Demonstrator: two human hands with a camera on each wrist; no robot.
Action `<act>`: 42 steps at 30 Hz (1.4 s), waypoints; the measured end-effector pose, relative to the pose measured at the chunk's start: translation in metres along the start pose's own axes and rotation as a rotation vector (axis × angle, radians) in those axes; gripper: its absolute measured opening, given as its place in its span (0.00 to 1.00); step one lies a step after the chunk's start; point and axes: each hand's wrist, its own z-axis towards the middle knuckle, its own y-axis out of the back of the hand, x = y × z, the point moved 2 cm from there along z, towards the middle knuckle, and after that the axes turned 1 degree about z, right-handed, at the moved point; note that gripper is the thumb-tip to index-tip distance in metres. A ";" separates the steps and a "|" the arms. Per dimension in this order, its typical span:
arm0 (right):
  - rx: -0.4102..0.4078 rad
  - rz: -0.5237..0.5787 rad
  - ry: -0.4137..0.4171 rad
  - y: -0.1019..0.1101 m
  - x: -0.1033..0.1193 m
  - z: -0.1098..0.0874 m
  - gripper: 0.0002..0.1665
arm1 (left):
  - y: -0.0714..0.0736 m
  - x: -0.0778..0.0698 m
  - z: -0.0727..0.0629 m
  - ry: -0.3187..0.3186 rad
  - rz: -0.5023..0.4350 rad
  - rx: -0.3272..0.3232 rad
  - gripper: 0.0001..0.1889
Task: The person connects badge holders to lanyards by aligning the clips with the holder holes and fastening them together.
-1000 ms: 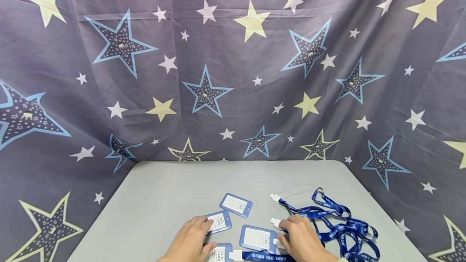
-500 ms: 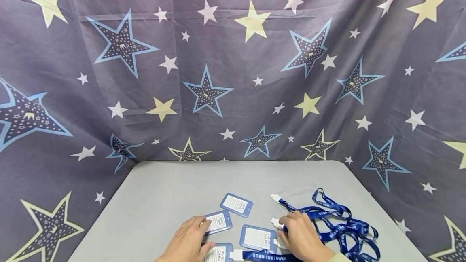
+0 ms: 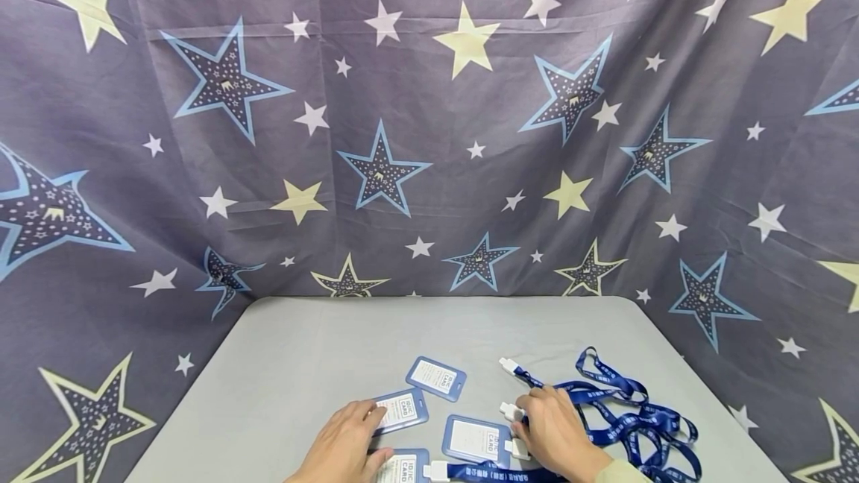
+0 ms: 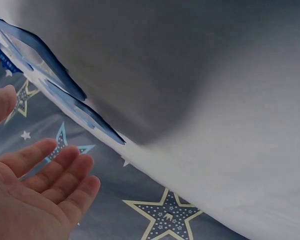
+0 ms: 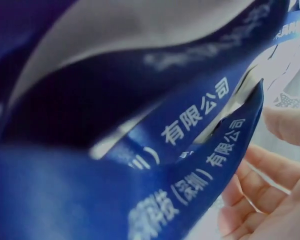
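In the head view my left hand lies relaxed over the left ends of two blue ID card holders, the upper holder and the lower holder. Its palm and loosely bent fingers show with nothing in them in the left wrist view. A white clip on a blue lanyard joins the lower holder. My right hand rests with loosely bent fingers beside two white clips, one at the end of the middle card holder, the other a loose clip. Printed lanyard straps pass before this hand.
A fourth card holder lies farther back on the grey table. To the right is a tangled heap of blue lanyards, with another white clip at its far left. A star-patterned curtain hangs behind the table.
My left hand has slid slightly left, showing more of the two holders. My right hand has shifted a little, uncovering more of the clip at the middle holder. The cards lie almost unmoved.
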 end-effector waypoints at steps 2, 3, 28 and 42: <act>0.005 0.000 -0.004 0.000 0.000 0.001 0.13 | 0.001 0.000 0.000 -0.002 0.001 0.000 0.32; 0.010 -0.002 -0.007 0.001 0.000 0.001 0.14 | 0.001 0.000 0.000 -0.003 0.001 -0.003 0.32; 0.122 -0.004 -0.053 -0.004 -0.003 0.019 0.22 | 0.002 0.003 -0.003 -0.008 0.006 0.001 0.32; 0.151 -0.038 -0.050 -0.015 -0.001 0.019 0.19 | 0.003 0.002 -0.003 -0.013 0.009 -0.017 0.32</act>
